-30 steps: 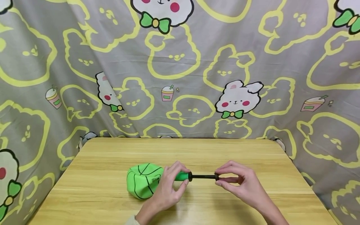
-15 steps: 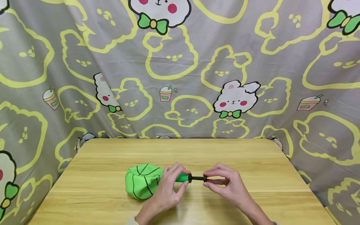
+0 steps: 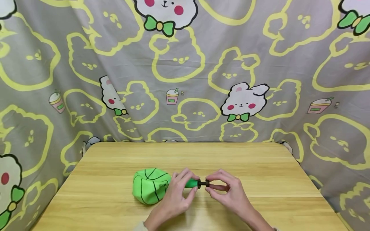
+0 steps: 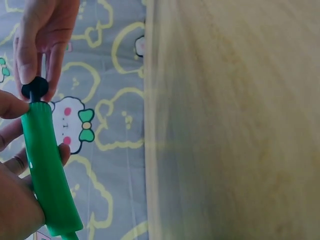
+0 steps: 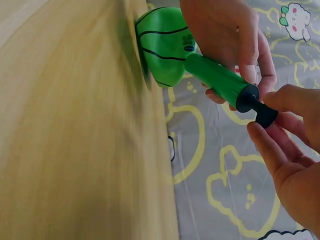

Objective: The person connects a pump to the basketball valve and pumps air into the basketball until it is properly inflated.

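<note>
A green hand pump (image 4: 50, 170) with a black plunger lies level between the two hands, just above the table. Its barrel is gripped by my left hand (image 3: 179, 191), thumb and fingers curled round it near the black collar. My right hand (image 3: 228, 189) pinches the black plunger knob (image 5: 266, 115) between thumb and fingers. Only a short piece of the rod shows between knob and collar. At the pump's left end sits a partly deflated green ball (image 3: 150, 186) with black lines, dented on top; the left hand hides where pump and ball meet in the head view.
The wooden table (image 3: 115, 154) reaches back to a grey curtain (image 3: 196, 86) printed with yellow outlines and white rabbits. Curtain also hangs along both sides of the table.
My right hand has moved left, pushing the plunger rod most of the way into the barrel. The left hand keeps its grip on the pump, and the ball stays about in place.
</note>
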{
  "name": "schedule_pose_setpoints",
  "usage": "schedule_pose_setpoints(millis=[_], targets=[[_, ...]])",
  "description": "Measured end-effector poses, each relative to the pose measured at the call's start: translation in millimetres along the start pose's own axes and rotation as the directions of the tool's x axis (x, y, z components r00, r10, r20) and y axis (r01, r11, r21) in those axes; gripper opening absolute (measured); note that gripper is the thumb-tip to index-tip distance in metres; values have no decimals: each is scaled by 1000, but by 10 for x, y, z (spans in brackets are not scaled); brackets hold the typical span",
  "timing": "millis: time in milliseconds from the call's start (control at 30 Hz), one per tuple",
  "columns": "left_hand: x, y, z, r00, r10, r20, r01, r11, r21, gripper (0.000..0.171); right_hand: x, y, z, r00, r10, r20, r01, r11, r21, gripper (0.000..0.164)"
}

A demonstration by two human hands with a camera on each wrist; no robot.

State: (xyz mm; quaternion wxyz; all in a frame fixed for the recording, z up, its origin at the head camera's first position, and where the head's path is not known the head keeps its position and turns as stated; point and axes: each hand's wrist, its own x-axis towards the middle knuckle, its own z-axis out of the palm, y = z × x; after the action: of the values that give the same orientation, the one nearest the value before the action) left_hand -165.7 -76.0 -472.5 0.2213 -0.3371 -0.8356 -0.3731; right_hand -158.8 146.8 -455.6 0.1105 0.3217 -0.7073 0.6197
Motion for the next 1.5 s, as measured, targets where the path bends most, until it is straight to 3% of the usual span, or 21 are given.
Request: schedule_pose_setpoints(millis=[233, 367, 933, 1100, 1233, 1500], targets=[[31, -12, -1, 1000, 8, 1, -8, 1000, 6, 24, 52, -88, -23, 999, 37, 30, -33, 992, -125, 29], [42, 0, -3, 1000, 11, 26, -11, 1000, 0, 24, 36, -128, -41, 998, 33, 48, -25, 989, -148, 28], [86, 15, -35, 1000, -13, 28, 14, 998, -54, 23, -77, -445, -487, 990, 132, -41, -137, 980, -142, 29], [71, 28, -52, 998, -55, 42, 58, 996, -71, 23, -126, -506, -624, 991, 125, -44, -130, 980, -148, 31], [47, 38, -53, 996, -76, 45, 80, 993, -82, 24, -149, -506, -674, 995, 99, -9, -99, 986, -137, 29], [28, -18, -64, 997, -72, 10, 73, 995, -71, 25, -109, -432, -674, 990, 138, -28, -140, 987, -81, 32]])
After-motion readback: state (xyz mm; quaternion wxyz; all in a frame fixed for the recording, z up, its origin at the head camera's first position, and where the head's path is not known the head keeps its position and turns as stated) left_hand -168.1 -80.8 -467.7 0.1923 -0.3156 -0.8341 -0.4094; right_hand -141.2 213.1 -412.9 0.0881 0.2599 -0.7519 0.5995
